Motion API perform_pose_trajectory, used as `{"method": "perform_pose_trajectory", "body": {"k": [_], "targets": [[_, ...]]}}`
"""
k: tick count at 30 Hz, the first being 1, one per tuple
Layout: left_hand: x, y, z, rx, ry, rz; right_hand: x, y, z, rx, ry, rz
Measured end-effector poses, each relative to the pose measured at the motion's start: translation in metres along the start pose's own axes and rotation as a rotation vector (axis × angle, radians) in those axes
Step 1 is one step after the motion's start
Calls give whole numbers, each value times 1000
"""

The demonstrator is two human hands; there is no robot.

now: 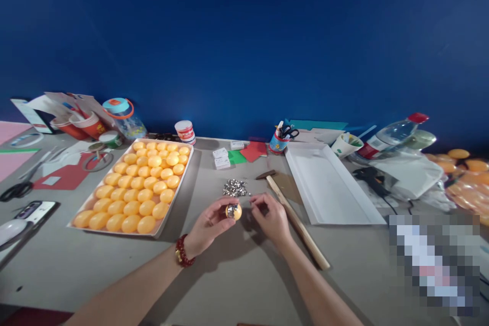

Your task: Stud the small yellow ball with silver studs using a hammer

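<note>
- In the head view, our left hand (pixel 206 224) grasps an orange ping-pong ball (pixel 237 212) between thumb and fingers, its silver patch (pixel 231 210) showing; we take that for pressed-in tack heads.
- Our right hand (pixel 272 218) has its thumb and forefinger brought close together; we cannot tell whether a tack sits between them.
- The relation that matters, we judge, is ball to right fingertips: the ball lies just to their left and a little nearer to us, with a narrow gap between. Being round, it has no long axis.
- The loose silver thumbtacks (pixel 234 187) lie in a heap beyond the ball, ahead and to the left of the right fingertips. Both hands are near the heap.
- Just right of our right hand lies what looks like a hammer (pixel 298 221), its handle slanting from far left to near right.
- All this rests on or above a grey bench (pixel 217 295). To our left, a shallow tray (pixel 159 225) carries rows of similar balls; beyond the hammer, on our right, is a white tray (pixel 332 188).
- Red paper (pixel 254 151) and small white boxes (pixel 221 163) lie past the tacks, and a blue wall (pixel 244 46) rises behind the bench.
</note>
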State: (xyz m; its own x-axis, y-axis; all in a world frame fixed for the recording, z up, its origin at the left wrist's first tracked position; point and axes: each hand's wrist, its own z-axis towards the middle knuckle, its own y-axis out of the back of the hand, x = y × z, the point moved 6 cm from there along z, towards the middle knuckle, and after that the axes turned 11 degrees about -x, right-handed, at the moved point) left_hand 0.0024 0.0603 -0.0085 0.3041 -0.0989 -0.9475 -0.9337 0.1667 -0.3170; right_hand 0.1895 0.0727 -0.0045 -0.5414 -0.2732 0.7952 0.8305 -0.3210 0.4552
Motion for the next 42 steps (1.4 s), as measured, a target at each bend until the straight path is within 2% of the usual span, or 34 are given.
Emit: {"method": "perform_pose_trajectory", "body": {"k": [8,13,20,26,34,42], "targets": [[-1,1,1,22,-95,76,-4,-8,-9,71,-399,550],[0,0,0,26,-40,116,0,-13,-13,107,-603,767],[-2,-1,0,65,-97,157,7,-21,-23,222,-855,1017],[-4,-4,-1,108,-175,224,5,-22,-24,199,-871,1038],[-6,-2,-2,87,-252,290,9,-23,-28,310,-834,987],[-5,-1,-5,63,-231,360,20,-19,-27,390,-807,987]]}}
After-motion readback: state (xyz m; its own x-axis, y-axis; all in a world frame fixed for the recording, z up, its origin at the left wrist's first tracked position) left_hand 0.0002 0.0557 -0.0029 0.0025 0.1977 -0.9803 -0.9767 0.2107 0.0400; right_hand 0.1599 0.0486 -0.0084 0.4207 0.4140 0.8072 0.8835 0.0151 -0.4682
